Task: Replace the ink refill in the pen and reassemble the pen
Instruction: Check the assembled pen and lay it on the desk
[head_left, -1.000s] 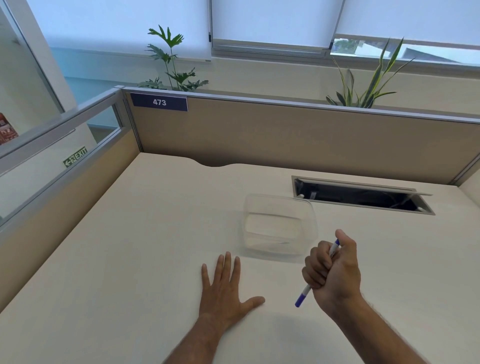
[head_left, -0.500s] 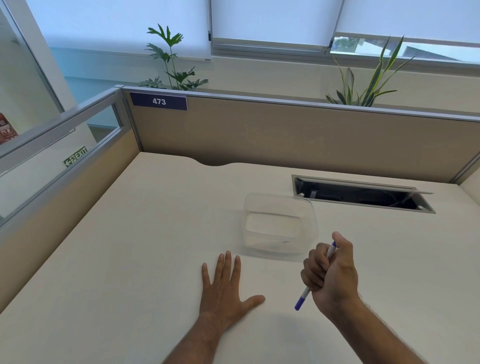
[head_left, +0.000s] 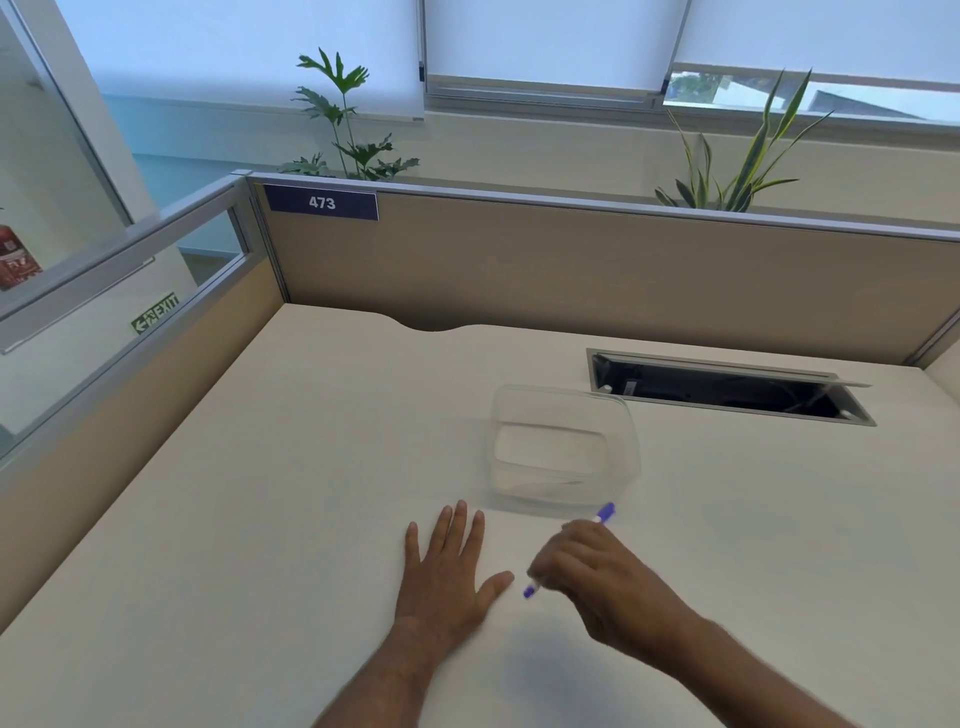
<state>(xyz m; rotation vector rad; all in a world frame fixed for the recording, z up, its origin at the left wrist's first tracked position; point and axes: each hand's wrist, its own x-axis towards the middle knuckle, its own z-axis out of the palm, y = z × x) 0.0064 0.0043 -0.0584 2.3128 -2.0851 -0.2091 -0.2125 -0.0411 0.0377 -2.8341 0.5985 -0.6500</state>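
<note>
A white pen with blue ends (head_left: 605, 513) is gripped in my right hand (head_left: 597, 571), low over the desk. One blue end pokes out past my fingers toward the container, the other shows below my knuckles near my left thumb. The hand hides the pen's middle. My left hand (head_left: 447, 566) lies flat on the desk (head_left: 260, 519), palm down, fingers spread, holding nothing. A clear plastic container (head_left: 563, 447) stands just beyond both hands; something thin lies faintly on its bottom.
An open cable tray slot (head_left: 727, 389) is cut into the desk at the back right. Beige partition walls (head_left: 571, 270) close the desk at the back and left. Plants stand behind the back partition.
My right hand has dropped down and to the left with the pen, turning palm down, and now sits close to my left thumb. My left hand has stayed flat in place.
</note>
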